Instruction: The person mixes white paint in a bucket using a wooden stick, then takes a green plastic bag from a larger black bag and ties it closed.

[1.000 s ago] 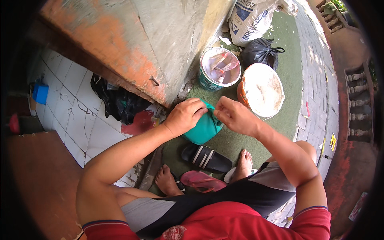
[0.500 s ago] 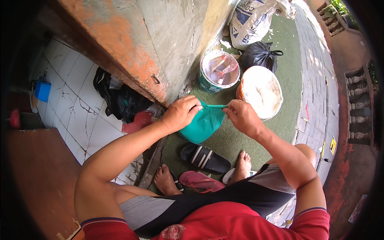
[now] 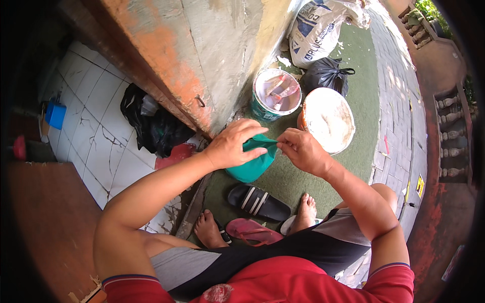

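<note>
A teal green bag [image 3: 251, 166] rests on the green mat near the middle of the view. My left hand [image 3: 233, 147] is over its left side, fingers and thumb spread apart. At the bag's top edge, my right hand [image 3: 298, 149] pinches the material between thumb and finger. Just beyond it stand a bucket with pale scrapers [image 3: 262, 103] and a white-topped orange bucket [image 3: 328, 118]; whether that one is lidded or filled, I cannot tell.
A white sack [image 3: 310, 43] and tied black bag [image 3: 324, 76] lie behind the buckets. A weathered wall [image 3: 202, 55] rises left of them. A black bag [image 3: 151, 126] lies on the cracked tiles. Slippers [image 3: 257, 201] surround my bare feet. A balustrade [image 3: 449, 136] runs along the right.
My left hand has loosened from the bag's edge, its fingers now apart. My right hand moved rightward with the stretched edge, then back a little left, still pinching it.
</note>
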Demonstrator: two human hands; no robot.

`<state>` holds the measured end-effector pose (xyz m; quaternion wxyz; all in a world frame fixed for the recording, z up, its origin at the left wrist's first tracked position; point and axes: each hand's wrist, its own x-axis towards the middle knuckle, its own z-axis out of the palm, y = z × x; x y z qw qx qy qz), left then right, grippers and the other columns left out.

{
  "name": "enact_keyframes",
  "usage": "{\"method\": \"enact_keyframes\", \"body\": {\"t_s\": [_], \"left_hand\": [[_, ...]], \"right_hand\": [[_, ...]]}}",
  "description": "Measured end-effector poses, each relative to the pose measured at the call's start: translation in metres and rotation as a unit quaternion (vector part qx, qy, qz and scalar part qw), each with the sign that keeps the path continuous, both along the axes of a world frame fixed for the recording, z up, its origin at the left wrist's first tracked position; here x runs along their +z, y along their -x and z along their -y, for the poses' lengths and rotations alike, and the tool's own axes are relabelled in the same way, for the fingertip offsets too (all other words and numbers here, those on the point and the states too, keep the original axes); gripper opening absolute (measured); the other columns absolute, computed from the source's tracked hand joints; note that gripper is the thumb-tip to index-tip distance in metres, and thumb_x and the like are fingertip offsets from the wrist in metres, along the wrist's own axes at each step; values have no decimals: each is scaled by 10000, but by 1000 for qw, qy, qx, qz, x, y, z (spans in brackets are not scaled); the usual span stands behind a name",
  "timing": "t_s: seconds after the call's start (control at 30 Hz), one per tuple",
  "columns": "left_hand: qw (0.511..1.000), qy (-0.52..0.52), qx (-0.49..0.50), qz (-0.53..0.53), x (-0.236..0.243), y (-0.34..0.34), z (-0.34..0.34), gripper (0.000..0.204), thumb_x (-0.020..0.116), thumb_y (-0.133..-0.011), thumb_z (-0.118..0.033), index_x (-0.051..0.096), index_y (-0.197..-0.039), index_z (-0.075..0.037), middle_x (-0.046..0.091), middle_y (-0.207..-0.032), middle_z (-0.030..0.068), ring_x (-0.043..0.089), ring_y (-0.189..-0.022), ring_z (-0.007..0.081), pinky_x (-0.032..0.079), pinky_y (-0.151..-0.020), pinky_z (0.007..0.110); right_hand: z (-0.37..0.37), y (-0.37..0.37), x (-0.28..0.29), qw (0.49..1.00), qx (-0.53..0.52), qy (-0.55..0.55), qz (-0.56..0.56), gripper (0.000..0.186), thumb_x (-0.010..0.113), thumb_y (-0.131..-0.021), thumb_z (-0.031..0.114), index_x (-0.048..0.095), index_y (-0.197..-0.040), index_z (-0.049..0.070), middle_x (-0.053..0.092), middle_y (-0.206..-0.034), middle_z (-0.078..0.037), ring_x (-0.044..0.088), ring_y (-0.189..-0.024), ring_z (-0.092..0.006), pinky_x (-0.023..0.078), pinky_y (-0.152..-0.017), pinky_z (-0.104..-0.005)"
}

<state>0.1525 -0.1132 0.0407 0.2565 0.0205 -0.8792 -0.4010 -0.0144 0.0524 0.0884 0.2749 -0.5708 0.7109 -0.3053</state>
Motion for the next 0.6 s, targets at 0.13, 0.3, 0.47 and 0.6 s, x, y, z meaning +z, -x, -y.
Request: {"method": "enact_keyframes", "body": {"t_s": [0.13, 0.3, 0.47, 0.6], "left_hand": [[999, -4, -40, 26, -1, 6, -3, 175, 702, -836, -207, 652, -918, -61, 627, -881, 85, 604, -904, 309, 464, -864, 423], [991, -86, -56, 86, 3, 9, -3, 145, 680, -854, -168, 632, -856, -31, 624, -866, 115, 605, -872, 327, 476, -785, 419], [988, -92, -90, 87, 1, 7, 0, 123, 679, -858, -108, 618, -855, -2, 630, -887, 133, 615, -848, 319, 486, -759, 381], [991, -68, -83, 81, -6, 7, 0, 116, 673, -860, -104, 608, -873, -9, 625, -920, 142, 609, -891, 324, 484, -783, 394]], "right_hand": [[3, -5, 4, 998, 41, 11, -39, 112, 653, -908, 97, 633, -929, -11, 599, -814, -107, 630, -713, -205, 507, -643, -326], [5, -9, 7, 999, 29, 12, -32, 84, 627, -877, 59, 619, -908, -19, 596, -848, -157, 619, -772, -337, 500, -685, -401], [4, -12, 9, 1000, 10, 4, -7, 76, 607, -860, 35, 608, -904, -27, 599, -867, -191, 610, -822, -401, 493, -719, -446], [5, -10, 6, 1000, 4, 2, -1, 89, 605, -875, 52, 598, -898, -34, 600, -871, -202, 608, -820, -405, 485, -714, -451]]}}
